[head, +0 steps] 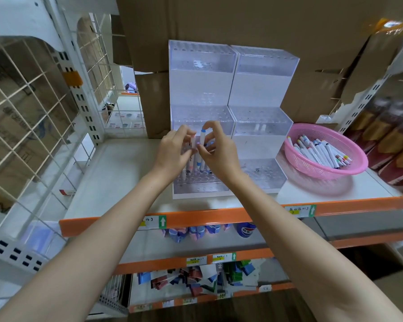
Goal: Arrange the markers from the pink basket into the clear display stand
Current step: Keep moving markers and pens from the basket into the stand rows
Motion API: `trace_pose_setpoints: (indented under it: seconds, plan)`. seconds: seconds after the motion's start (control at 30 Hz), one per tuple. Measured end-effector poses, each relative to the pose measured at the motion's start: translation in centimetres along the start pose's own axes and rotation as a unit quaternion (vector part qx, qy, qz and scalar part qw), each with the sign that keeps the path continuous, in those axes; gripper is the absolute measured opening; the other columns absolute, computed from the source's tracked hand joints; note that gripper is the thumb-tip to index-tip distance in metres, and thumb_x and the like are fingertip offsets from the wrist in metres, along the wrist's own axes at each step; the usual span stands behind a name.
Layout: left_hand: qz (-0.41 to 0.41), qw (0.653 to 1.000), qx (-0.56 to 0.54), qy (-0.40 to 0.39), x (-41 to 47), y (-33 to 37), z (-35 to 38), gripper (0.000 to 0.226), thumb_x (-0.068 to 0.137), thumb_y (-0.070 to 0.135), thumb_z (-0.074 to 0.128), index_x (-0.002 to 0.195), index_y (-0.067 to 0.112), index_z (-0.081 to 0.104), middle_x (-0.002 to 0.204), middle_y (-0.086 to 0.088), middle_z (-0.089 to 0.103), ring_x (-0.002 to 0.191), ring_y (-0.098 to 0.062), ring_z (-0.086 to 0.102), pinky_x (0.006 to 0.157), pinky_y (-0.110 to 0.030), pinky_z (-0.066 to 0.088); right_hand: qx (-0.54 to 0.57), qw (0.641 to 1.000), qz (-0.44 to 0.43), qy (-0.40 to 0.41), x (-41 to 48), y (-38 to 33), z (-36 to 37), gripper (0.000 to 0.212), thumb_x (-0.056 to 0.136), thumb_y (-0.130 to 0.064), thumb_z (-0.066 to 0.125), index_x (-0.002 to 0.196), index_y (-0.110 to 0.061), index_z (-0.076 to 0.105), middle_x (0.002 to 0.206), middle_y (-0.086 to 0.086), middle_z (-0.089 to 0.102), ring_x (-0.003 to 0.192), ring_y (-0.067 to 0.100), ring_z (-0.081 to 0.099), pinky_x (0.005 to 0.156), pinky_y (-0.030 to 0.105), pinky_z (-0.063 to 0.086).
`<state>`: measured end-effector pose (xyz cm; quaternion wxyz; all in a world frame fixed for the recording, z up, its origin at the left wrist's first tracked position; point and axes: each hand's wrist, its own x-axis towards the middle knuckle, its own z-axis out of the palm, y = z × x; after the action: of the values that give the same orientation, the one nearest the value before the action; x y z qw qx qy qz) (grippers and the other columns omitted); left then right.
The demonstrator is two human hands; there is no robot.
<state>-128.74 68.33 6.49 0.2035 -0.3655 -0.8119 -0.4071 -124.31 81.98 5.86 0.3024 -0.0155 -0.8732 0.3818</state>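
Observation:
A clear, stepped display stand [203, 89] stands on the shelf, with a second one [263, 94] beside it on the right. Several white markers [197, 167] stand upright in the left stand's lowest tier. Above them, my left hand [175, 147] pinches a white marker with a pinkish cap [193, 141]. My right hand [216, 147] pinches a white marker with a blue cap [202, 137], held upright. The pink basket [323, 168] sits at the right with several markers [321, 152] lying in it.
Cardboard boxes [242, 26] stand behind the stands. A white wire grid panel [30, 108] closes the left side. The shelf has an orange front edge [196, 217]. Packaged goods [393, 140] crowd the right, and lower shelves hold small items.

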Motion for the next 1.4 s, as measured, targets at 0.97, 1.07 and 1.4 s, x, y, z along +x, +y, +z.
trace_pose_setpoints:
  seconds: [0.97,1.07,1.4]
  plan:
    - [-0.001,1.000,0.016,0.000,-0.05,-0.12,-0.47,0.009,0.078,0.002,0.072,0.079,0.000,0.062,0.077,-0.012,0.064,0.071,-0.014,0.049,0.059,-0.010,0.028,-0.012,1.000,0.003,-0.019,-0.13,-0.57,0.01,0.036,0.084,-0.007,0.068,0.112,-0.018,0.048,0.080,0.003,0.061,0.063,0.021,0.064,0.064,0.044,0.056]
    - [0.001,1.000,0.015,-0.004,-0.03,-0.24,-0.30,0.010,0.077,0.000,0.072,0.078,0.000,0.062,0.077,-0.012,0.062,0.070,-0.016,0.050,0.059,-0.015,0.030,-0.010,1.000,0.003,-0.018,-0.24,-0.58,0.08,0.036,0.084,-0.006,0.067,0.111,-0.019,0.049,0.081,0.004,0.062,0.063,0.022,0.064,0.064,0.043,0.056]
    - [0.039,0.998,0.033,-0.022,0.00,-0.74,-0.31,0.011,0.075,0.003,0.074,0.075,0.002,0.063,0.075,-0.011,0.061,0.070,-0.020,0.052,0.060,-0.018,0.034,-0.010,1.000,-0.008,-0.009,-0.39,-0.39,-0.01,0.031,0.083,-0.006,0.069,0.107,-0.012,0.049,0.069,-0.007,0.055,0.057,0.008,0.057,0.056,0.022,0.049]
